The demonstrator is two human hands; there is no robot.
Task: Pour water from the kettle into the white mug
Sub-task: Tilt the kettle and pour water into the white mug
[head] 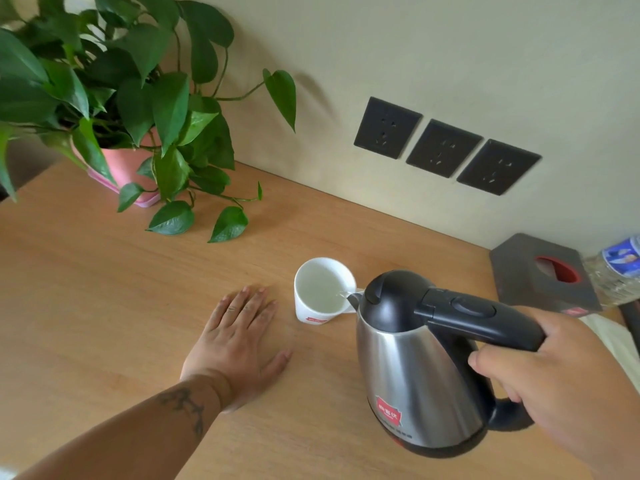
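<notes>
Pour in progress: kettle (412, 368) tipped by clenched right hand (561, 386), spout over white mug (323, 289), left hand (239, 337) splayed flat on surface (104, 289); next, judged, levelling before overfill.

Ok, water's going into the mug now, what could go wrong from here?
1. The white mug already holds a fair amount of water; pouring much longer could overflow it onto the wooden table.
2. Nothing steadies the mug: the left hand lies flat beside it, so a nudge from the kettle spout at its rim could shift it.
3. The stream is thin and lands close to the rim, so a wobble of the right hand could send it outside.
</notes>
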